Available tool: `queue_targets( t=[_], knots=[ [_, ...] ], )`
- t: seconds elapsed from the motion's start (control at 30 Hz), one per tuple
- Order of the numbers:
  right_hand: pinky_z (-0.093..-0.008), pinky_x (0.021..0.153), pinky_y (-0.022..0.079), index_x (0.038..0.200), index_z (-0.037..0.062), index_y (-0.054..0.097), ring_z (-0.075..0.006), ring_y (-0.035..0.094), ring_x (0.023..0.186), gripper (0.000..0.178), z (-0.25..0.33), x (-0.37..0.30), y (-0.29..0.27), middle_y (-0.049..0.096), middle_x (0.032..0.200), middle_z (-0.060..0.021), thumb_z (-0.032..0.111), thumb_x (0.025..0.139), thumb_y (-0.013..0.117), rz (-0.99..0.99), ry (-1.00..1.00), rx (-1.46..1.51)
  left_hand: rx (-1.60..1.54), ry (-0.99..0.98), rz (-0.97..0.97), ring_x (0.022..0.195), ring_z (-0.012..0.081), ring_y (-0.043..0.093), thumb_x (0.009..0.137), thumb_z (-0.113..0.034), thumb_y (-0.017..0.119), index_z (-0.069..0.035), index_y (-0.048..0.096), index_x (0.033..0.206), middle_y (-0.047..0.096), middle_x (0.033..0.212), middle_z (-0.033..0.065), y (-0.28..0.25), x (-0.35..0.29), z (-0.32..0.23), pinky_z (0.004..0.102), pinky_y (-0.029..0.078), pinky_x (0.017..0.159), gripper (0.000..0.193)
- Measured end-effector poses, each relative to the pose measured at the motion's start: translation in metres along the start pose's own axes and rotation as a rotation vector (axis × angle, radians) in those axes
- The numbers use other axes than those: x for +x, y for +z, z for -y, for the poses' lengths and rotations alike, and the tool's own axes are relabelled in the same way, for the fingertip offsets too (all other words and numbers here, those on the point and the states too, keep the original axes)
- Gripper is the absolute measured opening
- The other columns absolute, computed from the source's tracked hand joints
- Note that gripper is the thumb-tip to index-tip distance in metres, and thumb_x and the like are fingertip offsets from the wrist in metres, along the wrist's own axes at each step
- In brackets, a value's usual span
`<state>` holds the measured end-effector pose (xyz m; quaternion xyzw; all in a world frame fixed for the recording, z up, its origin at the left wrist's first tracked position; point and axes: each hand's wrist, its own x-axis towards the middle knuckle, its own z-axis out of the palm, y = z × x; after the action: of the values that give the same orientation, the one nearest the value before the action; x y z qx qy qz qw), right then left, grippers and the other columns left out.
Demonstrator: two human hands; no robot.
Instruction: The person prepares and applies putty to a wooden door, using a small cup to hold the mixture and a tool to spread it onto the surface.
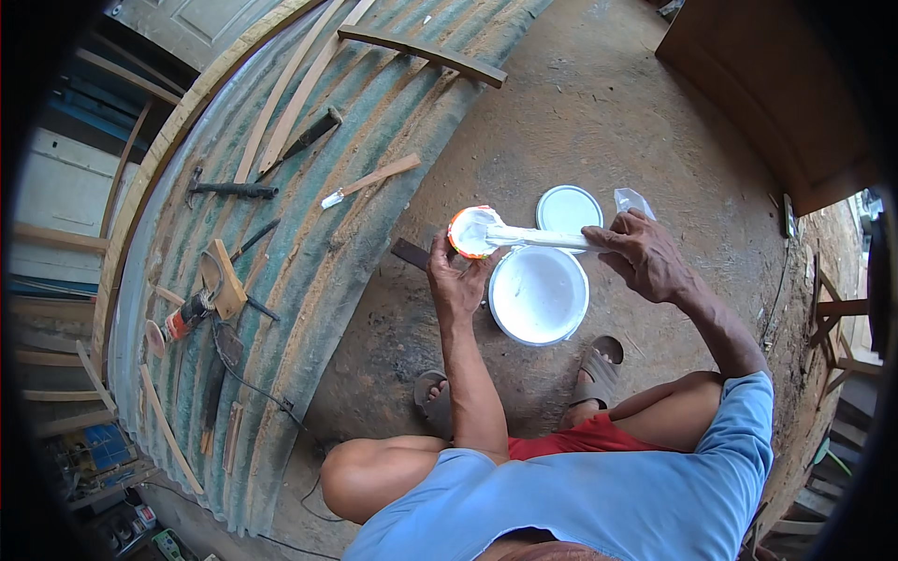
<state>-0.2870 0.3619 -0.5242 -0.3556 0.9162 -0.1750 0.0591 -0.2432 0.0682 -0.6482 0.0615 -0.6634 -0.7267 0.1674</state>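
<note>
My left hand [456, 276] is closed round a small round tub [470, 232] with an orange-red rim and white paste inside. In my right hand [645, 257] I grip a flat stick [538, 237] coated in white, its far end at the tub's mouth. Below the stick stands a round white bucket [540, 297] with white contents. Just beyond it on the ground lies a white lid [571, 208]. A piece of clear plastic [633, 200] shows by my right knuckles; whether I hold it is unclear.
Corrugated sheeting [309, 309] spreads along my left, carrying a hammer [234, 190], a power tool [187, 316] with a cord, a white-tipped wooden stick [369, 181] and several wood strips. At the far right stands a brown wooden panel [767, 103]. My sandalled feet flank the bucket's near side.
</note>
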Motion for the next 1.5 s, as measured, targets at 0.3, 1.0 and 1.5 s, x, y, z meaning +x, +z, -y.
queue_targets(
  t=[0.3,1.0,1.5],
  knots=[
    [-0.0389,0.058,0.047,0.11,-0.0012,0.068,-0.0213,0.056,0.061,0.045,0.002,0.006,-0.021,0.059,0.069,-0.0084,0.039,0.108,0.048,0.199,0.126,0.524,-0.022,0.0,0.001,0.115,0.0196,0.066,0.079,-0.009,0.089,0.0,0.059,0.127,0.068,0.123,0.0099,0.006,0.0,0.001,0.0362,0.053,0.101,0.057],
    [-0.0347,0.056,0.044,0.115,0.0001,0.069,-0.0139,0.053,0.061,0.049,0.006,0.011,-0.011,0.054,0.066,-0.0039,0.043,0.109,0.046,0.387,0.174,0.674,-0.268,-0.011,0.105,0.118,0.0207,0.063,0.083,-0.009,0.086,0.0,0.054,0.131,0.064,0.127,0.0121,0.006,0.001,0.002,0.0361,0.054,0.102,0.058],
    [-0.0382,0.059,0.045,0.106,-0.0035,0.066,-0.0189,0.056,0.064,0.043,-0.015,-0.002,-0.031,0.057,0.069,-0.0111,0.037,0.105,0.054,0.223,0.263,0.459,-0.465,-0.055,0.047,0.116,0.0201,0.065,0.084,-0.017,0.085,-0.002,0.056,0.137,0.067,0.128,0.0115,-0.023,0.003,-0.013,0.0408,0.055,0.102,0.062]
  ],
)
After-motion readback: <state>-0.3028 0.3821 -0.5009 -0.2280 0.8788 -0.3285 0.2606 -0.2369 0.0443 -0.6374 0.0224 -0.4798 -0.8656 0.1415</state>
